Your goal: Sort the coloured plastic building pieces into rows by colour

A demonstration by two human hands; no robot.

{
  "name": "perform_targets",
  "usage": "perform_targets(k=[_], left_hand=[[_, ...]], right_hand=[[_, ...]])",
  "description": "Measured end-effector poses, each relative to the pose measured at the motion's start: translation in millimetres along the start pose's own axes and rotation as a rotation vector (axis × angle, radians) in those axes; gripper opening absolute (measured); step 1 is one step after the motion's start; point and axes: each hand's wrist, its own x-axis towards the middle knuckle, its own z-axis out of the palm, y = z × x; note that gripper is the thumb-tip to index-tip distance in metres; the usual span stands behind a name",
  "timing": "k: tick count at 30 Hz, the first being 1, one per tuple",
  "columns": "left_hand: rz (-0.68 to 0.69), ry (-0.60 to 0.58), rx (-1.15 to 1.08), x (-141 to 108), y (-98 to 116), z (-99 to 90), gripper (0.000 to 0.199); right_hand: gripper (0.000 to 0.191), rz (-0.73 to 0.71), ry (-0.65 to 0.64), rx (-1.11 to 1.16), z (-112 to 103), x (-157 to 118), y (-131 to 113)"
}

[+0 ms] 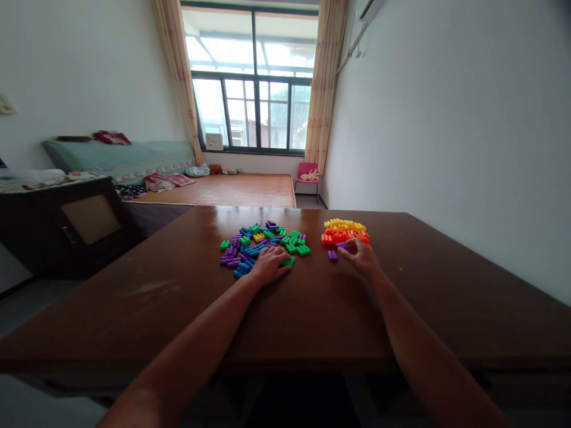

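Note:
My right hand (360,258) pinches a purple plastic block (342,246) between thumb and fingertips, just in front of a row of orange-red blocks (345,236). A second purple block (332,256) lies on the table to the left of that hand. Yellow blocks (344,224) form a row behind the orange-red ones. My left hand (271,266) rests palm down at the near right side of a mixed pile, fingers apart. Close to its thumb and fingertips is a green block (289,261). Blue blocks (243,268) and purple blocks (231,252) lie around it, some hidden under the hand.
The blocks lie on a brown table (307,321). More green blocks (295,242) sit at the pile's right side. Beyond the table are a bed (241,187), a pink chair (307,171) and a window. A dark cabinet (66,223) stands at left.

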Motion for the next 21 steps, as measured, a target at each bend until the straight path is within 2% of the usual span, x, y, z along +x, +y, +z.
perform_targets(k=[3,6,10,14,17,21], left_hand=[[-0.005,-0.001,-0.011,0,-1,1.1,0.028],[-0.019,-0.006,-0.015,1,-1,2.0,0.029],[-0.023,-0.009,-0.017,1,-3,3.1,0.029],[-0.003,0.012,-0.015,1,-4,4.9,0.029],[0.019,0.020,-0.017,1,-6,5.7,0.029],[0.040,0.014,-0.034,1,-5,3.9,0.029]], right_hand=[[0.043,0.138,-0.010,-0.117,-2,5,24],[0.049,0.133,-0.066,-0.137,7,6,33],[0.056,0.121,-0.140,-0.021,12,7,38],[0.055,0.000,-0.229,0.042,14,7,44],[0.047,-0.137,-0.217,-0.030,20,8,46],[0.038,-0.157,-0.206,-0.148,23,8,38]])
